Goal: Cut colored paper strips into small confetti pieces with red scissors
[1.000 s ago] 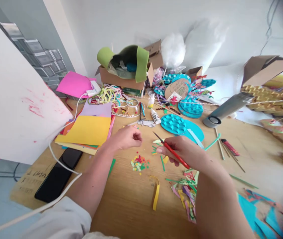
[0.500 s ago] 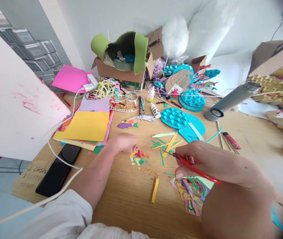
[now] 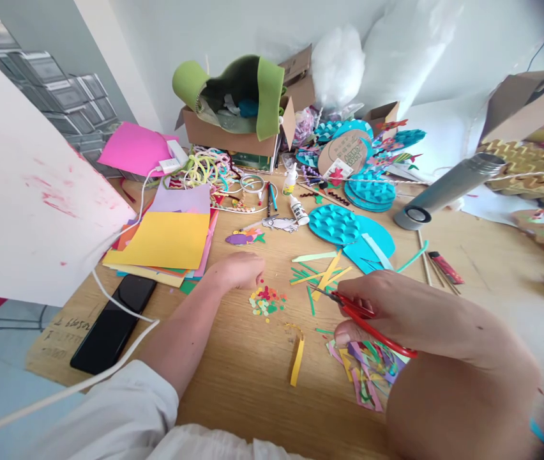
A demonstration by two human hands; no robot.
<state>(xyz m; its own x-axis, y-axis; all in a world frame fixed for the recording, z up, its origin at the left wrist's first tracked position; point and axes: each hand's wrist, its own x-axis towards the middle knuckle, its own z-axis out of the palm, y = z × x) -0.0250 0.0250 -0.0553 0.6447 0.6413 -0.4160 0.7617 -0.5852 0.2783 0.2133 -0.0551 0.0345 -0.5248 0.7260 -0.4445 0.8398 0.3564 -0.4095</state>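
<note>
Red-handled scissors [image 3: 362, 317] are gripped in my right hand [image 3: 387, 303], their blades pointing left over a scatter of thin yellow and green paper strips [image 3: 322, 278]. Beneath that hand lies a heap of colourful paper scraps [image 3: 365, 377]. My left hand [image 3: 241, 271] is closed, its fingers curled down at the far edge of a small pile of coloured paper dots [image 3: 268, 300]; its fingertips are hidden, so I cannot see what they hold. One yellow strip [image 3: 297, 361] rests on the table nearer to me. A purple paper fish [image 3: 243, 237] lies beyond my left hand.
Coloured paper sheets [image 3: 166, 239] and a black phone [image 3: 113, 326] lie at left, crossed by a white cable [image 3: 123, 361]. Farther back are glue bottles [image 3: 299, 211], blue textured card ovals [image 3: 333, 225] and a green-draped box [image 3: 234, 131]. A metal flask [image 3: 449, 195] lies at right.
Both hands stay almost where they were, with the scissors still in my right hand. My left hand has shifted only very slightly; the papers on the table look the same.
</note>
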